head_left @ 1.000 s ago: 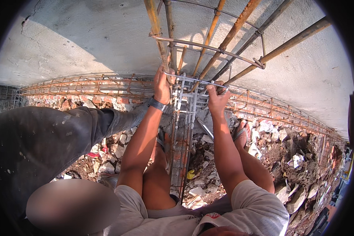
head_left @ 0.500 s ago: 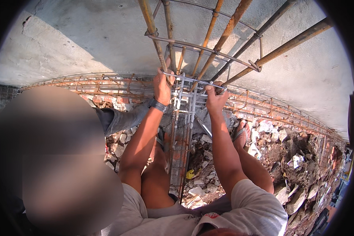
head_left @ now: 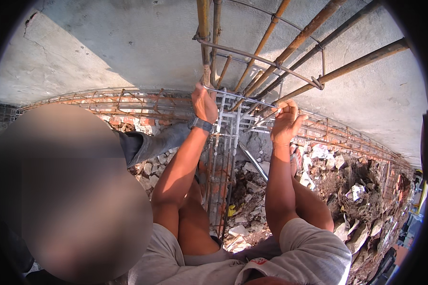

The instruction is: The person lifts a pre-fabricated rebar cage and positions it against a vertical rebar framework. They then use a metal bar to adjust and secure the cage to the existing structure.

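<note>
A rusty column cage of upright steel bars (head_left: 303, 31) rises before me, crossed by thin bent-rod stirrups. Low on the cage, a stirrup (head_left: 245, 96) runs between my hands. My left hand (head_left: 204, 105), with a dark band on its wrist, is closed around that stirrup's left end, against the leftmost upright bar (head_left: 204, 52). At the right end, my right hand (head_left: 286, 121) pinches the stirrup near its corner beside the right upright bar (head_left: 361, 64), its other fingers loosely fanned. Below the stirrup is a grey-coated crossing of bars (head_left: 230, 121).
Long horizontal rebar cages (head_left: 142, 102) run along the grey wall (head_left: 142, 42). Another cage (head_left: 218, 190) lies between my legs. A metal pipe (head_left: 253, 161) slants near my right forearm. Broken rubble (head_left: 361, 209) covers the ground. A blurred person (head_left: 76, 190) is close on my left.
My right hand has shifted right and turned, with its outer fingers loosened from a tighter grip. The left hand stays on the stirrup's left end. The whole view has shifted slightly.
</note>
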`<move>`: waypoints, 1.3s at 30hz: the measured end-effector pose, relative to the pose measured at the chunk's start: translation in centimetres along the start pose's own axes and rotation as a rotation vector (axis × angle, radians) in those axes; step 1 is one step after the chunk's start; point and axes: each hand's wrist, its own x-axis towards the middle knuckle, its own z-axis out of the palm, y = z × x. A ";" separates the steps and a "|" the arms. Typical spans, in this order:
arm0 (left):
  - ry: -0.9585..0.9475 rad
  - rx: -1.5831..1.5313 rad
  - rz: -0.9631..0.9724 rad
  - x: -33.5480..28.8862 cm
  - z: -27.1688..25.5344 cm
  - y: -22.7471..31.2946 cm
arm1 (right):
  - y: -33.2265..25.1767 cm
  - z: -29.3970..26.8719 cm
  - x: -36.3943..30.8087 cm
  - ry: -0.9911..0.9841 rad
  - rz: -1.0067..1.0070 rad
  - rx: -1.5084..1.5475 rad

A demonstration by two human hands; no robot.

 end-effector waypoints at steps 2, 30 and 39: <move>-0.004 -0.135 -0.056 -0.1 -0.1 -0.2 | -0.3 -1.0 1.0 0.105 0.035 -0.222; -0.265 -0.137 -0.161 4.8 -2.8 -0.6 | -0.8 6.7 -0.7 -0.079 -0.046 -0.547; -0.078 -0.501 -0.251 5.4 -0.6 -3.4 | -1.5 6.7 -0.5 -0.078 -0.049 -0.576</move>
